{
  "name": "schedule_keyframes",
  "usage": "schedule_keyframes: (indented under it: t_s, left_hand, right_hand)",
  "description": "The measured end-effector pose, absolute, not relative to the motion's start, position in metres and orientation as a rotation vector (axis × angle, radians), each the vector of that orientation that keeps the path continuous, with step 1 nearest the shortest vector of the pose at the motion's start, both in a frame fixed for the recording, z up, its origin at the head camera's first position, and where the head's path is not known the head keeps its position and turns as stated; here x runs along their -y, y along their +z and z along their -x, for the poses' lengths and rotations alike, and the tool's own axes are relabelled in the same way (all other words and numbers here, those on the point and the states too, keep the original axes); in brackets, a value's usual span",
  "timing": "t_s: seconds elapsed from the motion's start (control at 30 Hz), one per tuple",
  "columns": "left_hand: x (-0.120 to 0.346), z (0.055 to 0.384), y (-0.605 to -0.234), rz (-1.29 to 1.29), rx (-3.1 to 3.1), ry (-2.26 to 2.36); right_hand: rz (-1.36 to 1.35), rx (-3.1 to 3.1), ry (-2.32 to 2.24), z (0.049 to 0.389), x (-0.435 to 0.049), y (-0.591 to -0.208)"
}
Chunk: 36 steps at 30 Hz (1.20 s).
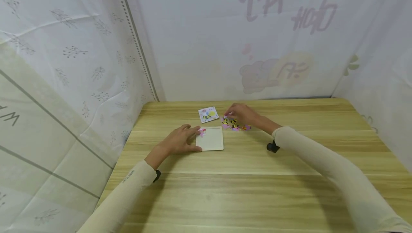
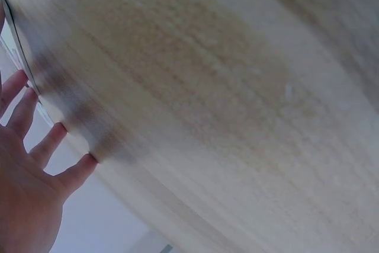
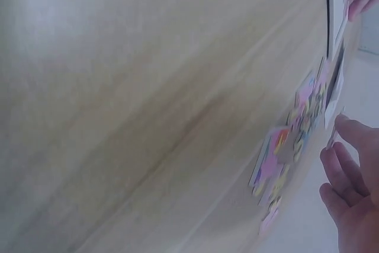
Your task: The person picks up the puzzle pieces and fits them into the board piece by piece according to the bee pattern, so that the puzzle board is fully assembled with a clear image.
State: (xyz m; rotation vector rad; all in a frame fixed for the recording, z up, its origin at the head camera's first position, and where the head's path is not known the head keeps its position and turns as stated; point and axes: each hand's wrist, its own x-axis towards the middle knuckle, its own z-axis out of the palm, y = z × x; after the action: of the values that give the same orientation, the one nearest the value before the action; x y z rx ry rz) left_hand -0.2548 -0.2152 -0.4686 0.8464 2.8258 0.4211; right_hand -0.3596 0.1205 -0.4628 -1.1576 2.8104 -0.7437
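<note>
A pale, shallow square puzzle board (image 1: 214,141) lies on the table, with pink puzzle pieces (image 1: 202,133) in its top left corner. My left hand (image 1: 181,140) rests at the board's left side, thumb by the lower corner and fingertips near the pink pieces. In the left wrist view, its fingers (image 2: 48,145) are spread and touch the tabletop. My right hand (image 1: 245,114) is over a loose pile of yellow, black and pink puzzle pieces (image 1: 235,122). Between its thumb and finger it pinches a thin puzzle piece (image 3: 332,138), seen edge-on in the right wrist view.
A square picture card (image 1: 208,114) with a bee-like drawing lies behind the board. The wooden table (image 1: 206,197) reaches toward me, and patterned white cloth (image 1: 199,39) hangs along its back and sides.
</note>
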Motion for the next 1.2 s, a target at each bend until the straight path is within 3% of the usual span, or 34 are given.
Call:
schedule_keyframes:
  t_s: [1.2]
  left_hand:
    - [0.213, 0.255, -0.468, -0.840, -2.827, 0.426]
  right_hand:
    - [1.462, -2.657, -0.714, 0.322, -0.068, -0.469]
